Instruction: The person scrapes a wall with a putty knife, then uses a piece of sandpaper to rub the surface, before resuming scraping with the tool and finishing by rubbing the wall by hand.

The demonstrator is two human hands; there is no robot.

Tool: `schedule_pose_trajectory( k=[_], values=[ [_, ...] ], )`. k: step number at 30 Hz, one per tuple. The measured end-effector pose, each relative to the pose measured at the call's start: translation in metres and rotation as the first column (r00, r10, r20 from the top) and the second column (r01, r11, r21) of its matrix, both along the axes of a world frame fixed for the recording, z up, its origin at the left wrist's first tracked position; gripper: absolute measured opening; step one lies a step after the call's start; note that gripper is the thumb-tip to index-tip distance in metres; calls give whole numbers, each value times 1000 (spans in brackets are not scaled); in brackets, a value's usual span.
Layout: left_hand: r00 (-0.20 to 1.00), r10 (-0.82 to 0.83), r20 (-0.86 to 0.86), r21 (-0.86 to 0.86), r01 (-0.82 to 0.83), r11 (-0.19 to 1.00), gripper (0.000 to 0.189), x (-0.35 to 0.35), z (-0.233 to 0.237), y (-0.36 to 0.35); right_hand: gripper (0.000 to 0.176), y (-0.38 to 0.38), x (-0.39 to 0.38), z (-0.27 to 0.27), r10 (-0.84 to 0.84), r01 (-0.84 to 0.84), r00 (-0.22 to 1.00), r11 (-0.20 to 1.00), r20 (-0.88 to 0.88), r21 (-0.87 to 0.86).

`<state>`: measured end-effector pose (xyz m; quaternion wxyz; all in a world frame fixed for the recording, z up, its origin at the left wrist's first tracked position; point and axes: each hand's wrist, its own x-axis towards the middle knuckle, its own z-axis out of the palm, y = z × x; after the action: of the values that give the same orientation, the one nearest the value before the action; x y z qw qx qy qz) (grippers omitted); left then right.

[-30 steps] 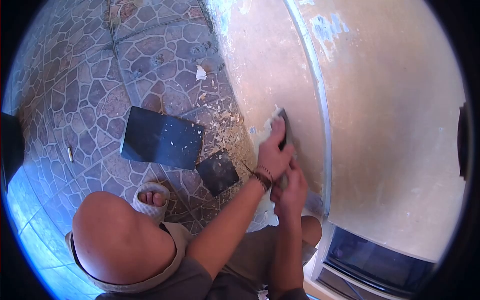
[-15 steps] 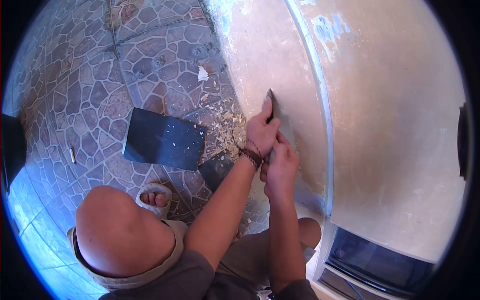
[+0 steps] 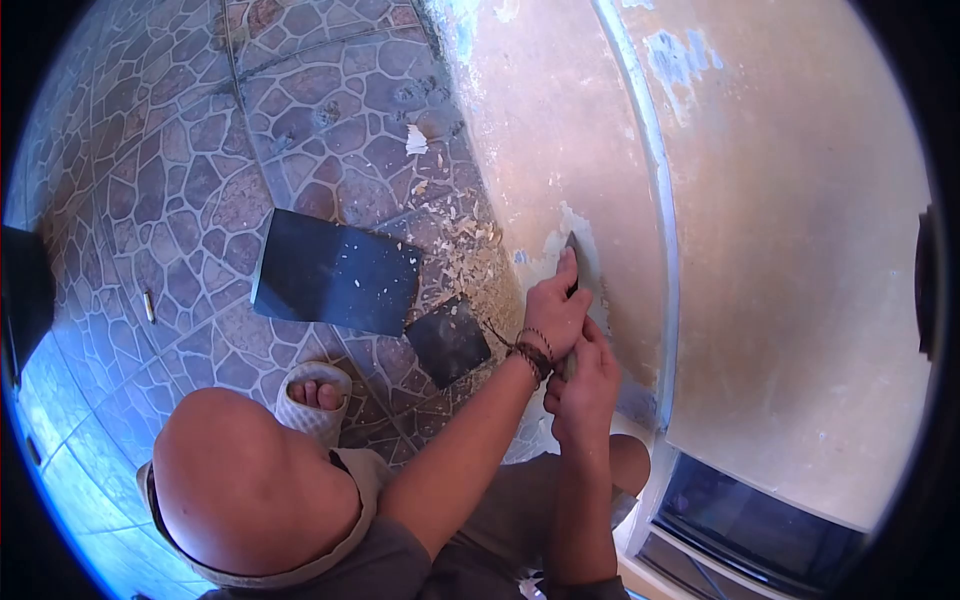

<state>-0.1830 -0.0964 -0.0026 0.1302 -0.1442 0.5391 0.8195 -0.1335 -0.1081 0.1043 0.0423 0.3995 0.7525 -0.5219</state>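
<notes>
Dark flat scraper, blade against the tan wall, edge pointing up, low near the tiled floor

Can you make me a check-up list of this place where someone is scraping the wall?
Surface: tan plastered wall, with a pale scraped patch by the tool.
Job's things: dark flat-bladed scraper, blade against the wall.
Clutter: pale paint flakes on the stone-patterned tile floor; large dark rectangular sheet; small dark square sheet; small thin stick.
Grips: left hand, wearing a braided wristband, and right hand below it, both shut on the scraper.
Cables: nothing seen.
Surroundings: white slipper on a foot; dark glass panel at lower right.
</notes>
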Motion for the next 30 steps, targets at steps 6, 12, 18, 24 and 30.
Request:
schedule_pose_trajectory(
  k=[6,12,18,24,30],
  values=[
    [987,-130,100,154,113,982,51,-10,-3,-23,38,4,-5,-28,80,-80,997,991,1,108],
    [991,-82,106,128,68,989,49,-15,-9,-11,37,5,-12,-15,45,-43,999,998,-29,53],
    [999,-36,-36,-42,34,999,54,1,-15,6,37,15,-3,-29,51,-45,997,995,-65,84],
    [985,-87,147,301,39,953,47,-22,-48,-19,37,18,-13,-63,241,-241,970,928,37,283],
    [996,-7,87,215,-12,976,36,0,-30,-4,35,14,4,-44,179,-168,984,957,-24,236]
  ],
)
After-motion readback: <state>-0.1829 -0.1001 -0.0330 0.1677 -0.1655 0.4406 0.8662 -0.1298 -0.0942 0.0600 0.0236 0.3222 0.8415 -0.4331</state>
